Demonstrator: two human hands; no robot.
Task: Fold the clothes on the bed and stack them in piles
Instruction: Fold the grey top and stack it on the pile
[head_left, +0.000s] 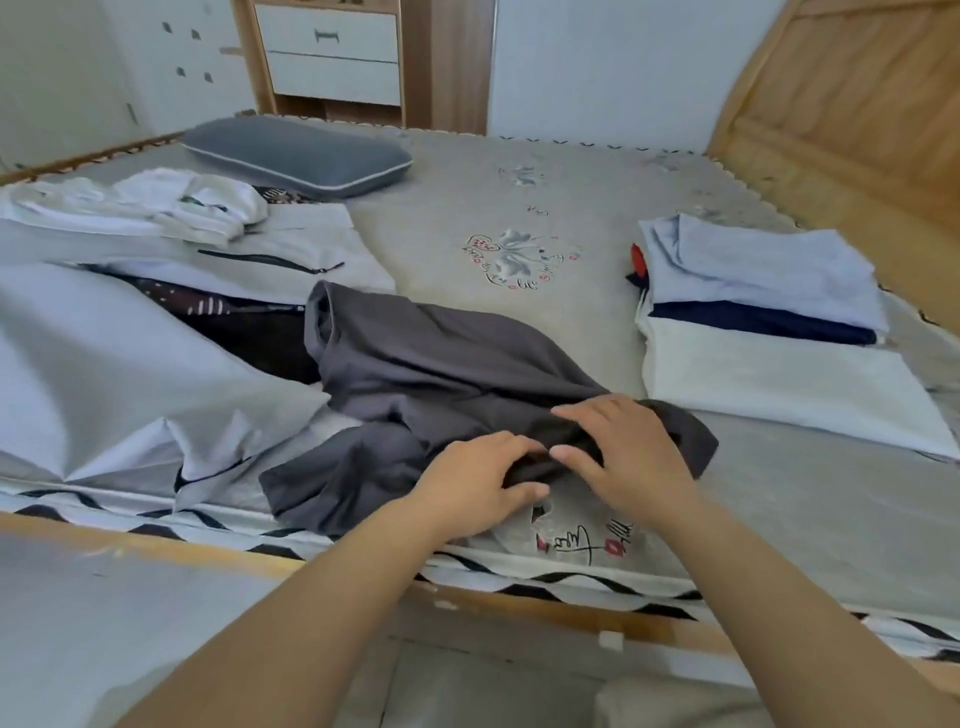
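The dark grey garment (447, 384) lies crumpled at the near edge of the bed (571, 218), between the unfolded heap (156, 322) on my left and the folded pile (769, 322) on my right. My left hand (475, 480) pinches a bunched fold of it, and my right hand (621, 449) curls over the same fold. It looks light, limp and loose, so I judge it best taken by a hem or seam and shaken flat.

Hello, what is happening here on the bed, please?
A person is folding laundry. Both hands, left hand and right hand, grip a crumpled dark grey cotton shirt near the bed's front edge. On the right lies a neat folded pile of pale blue, navy and white garments. Unfolded light grey clothes wait at the left.
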